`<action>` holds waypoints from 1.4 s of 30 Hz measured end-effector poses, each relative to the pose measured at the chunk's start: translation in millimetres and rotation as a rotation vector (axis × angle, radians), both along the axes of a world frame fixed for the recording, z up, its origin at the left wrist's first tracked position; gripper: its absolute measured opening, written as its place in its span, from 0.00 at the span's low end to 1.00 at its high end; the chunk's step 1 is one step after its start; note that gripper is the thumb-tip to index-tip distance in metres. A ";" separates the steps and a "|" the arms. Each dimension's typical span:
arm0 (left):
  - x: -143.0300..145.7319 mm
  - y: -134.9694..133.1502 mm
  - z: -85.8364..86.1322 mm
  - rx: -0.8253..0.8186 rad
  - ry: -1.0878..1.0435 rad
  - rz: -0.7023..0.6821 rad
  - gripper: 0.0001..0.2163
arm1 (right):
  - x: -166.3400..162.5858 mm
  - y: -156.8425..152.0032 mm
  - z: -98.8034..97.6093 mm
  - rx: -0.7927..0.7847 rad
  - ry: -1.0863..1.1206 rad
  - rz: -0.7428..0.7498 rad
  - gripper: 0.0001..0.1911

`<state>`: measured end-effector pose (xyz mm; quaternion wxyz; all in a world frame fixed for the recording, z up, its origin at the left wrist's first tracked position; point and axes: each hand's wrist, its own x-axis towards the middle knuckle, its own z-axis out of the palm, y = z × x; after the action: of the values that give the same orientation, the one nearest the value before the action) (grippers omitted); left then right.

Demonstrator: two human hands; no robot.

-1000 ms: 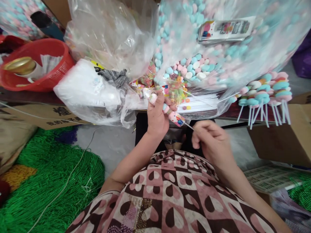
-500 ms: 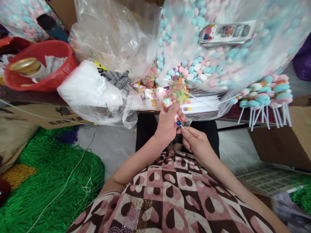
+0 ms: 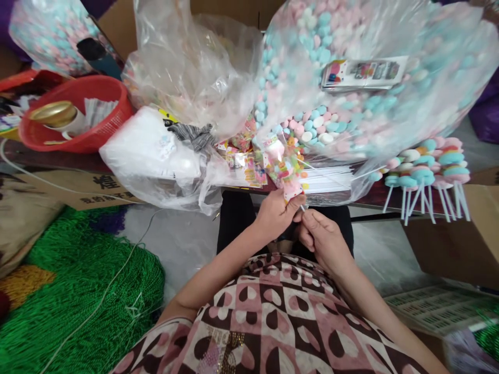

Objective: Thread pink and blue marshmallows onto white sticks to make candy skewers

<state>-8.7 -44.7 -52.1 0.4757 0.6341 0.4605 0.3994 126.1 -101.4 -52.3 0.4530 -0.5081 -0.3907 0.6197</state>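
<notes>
A wrapped candy skewer point(image 3: 283, 166) in a clear printed bag points away from me, over the table's front edge. My left hand point(image 3: 277, 212) is closed around the lower end of its wrapper, thumb on top. Just beside it, my right hand point(image 3: 322, 231) pinches the white stick that comes out of the wrapper's bottom. Behind the skewer lie printed wrappers point(image 3: 244, 165) and a bundle of white sticks point(image 3: 329, 179). Finished-looking skewers of pink, blue and white candies point(image 3: 423, 163) are piled at the table's right end, sticks hanging over the edge.
A large clear bag of pastel candies point(image 3: 374, 119) fills the back right, with a stack of printed bags point(image 3: 364, 74) on it. To the left stand a white plastic bag point(image 3: 152, 156) and a red basket point(image 3: 117, 117). Green cords point(image 3: 86, 280) heap on the floor; a cardboard box point(image 3: 448, 244) sits right.
My left hand has slid down from the wrapper's middle to its lower end, uncovering the candies inside. Both hands sit slightly lower in view, and the whole view has shifted a little.
</notes>
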 end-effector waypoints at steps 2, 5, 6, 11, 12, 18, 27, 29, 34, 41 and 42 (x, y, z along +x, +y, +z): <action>-6.8 1.2 0.9 0.169 0.191 0.028 0.17 | 3.4 0.3 2.3 0.063 -0.173 -0.016 0.17; -11.0 0.3 2.8 0.173 0.348 -0.061 0.18 | 5.6 0.8 5.4 0.138 -0.305 -0.039 0.18; -11.0 -0.4 3.3 0.140 0.363 -0.104 0.19 | 5.4 1.0 5.8 0.150 -0.314 -0.045 0.18; -10.9 -1.4 3.3 0.027 0.313 -0.204 0.24 | 2.2 3.0 5.1 0.082 -0.198 -0.020 0.18; -12.4 -1.4 3.3 0.013 0.295 -0.221 0.24 | 1.9 3.2 4.8 0.056 -0.144 -0.017 0.17; -23.2 -0.3 4.3 -0.226 -0.219 -0.169 0.24 | 2.9 -0.2 2.9 -0.004 0.050 -0.008 0.17; 6.0 -7.1 1.3 -0.466 -0.607 -0.147 0.21 | -10.3 -6.4 -2.5 -0.078 0.182 -0.010 0.16; 8.5 -9.8 -1.0 -0.466 -0.527 -0.130 0.22 | -10.0 -6.2 -3.8 -0.078 0.148 0.007 0.18; -2.5 -7.1 -1.7 -0.386 -0.436 -0.017 0.22 | 16.7 8.8 0.6 0.000 -0.100 0.125 0.17; -6.6 -19.7 5.4 -0.449 -0.070 -0.432 0.23 | 40.1 42.0 28.6 0.246 0.065 -0.309 0.20; -3.5 -24.0 4.2 -0.474 -0.074 -0.476 0.23 | 36.5 44.2 31.4 0.255 0.080 -0.303 0.21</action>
<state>-12.2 -68.7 -47.9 0.7062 0.5808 0.3618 0.1818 162.6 -57.2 -20.9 0.6167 -0.4748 -0.3668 0.5097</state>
